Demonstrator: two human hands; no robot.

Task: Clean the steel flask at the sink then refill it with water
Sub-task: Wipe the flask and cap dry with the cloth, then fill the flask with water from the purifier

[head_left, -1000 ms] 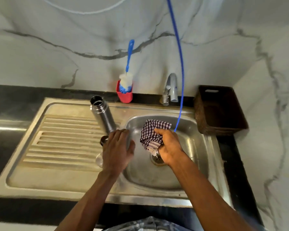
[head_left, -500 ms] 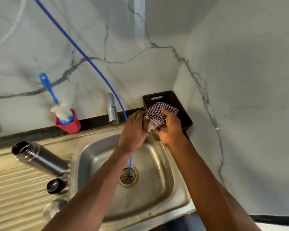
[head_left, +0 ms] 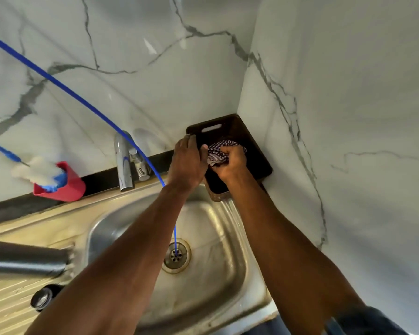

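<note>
Over the dark basket (head_left: 259,151), the right hand (head_left: 230,163) clutches the checked cloth (head_left: 218,151); the left hand (head_left: 186,163) rests open-fingered on its rim. Uncapped, the steel flask (head_left: 27,261) stands on the drainboard (head_left: 12,308), so wiping looks finished and refilling remains.

Basin (head_left: 215,274) open (hose (head_left: 175,238) crosses it).

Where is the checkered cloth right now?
The checkered cloth is bunched in the right hand, over the dark basket in the corner, right of the tap.
</note>
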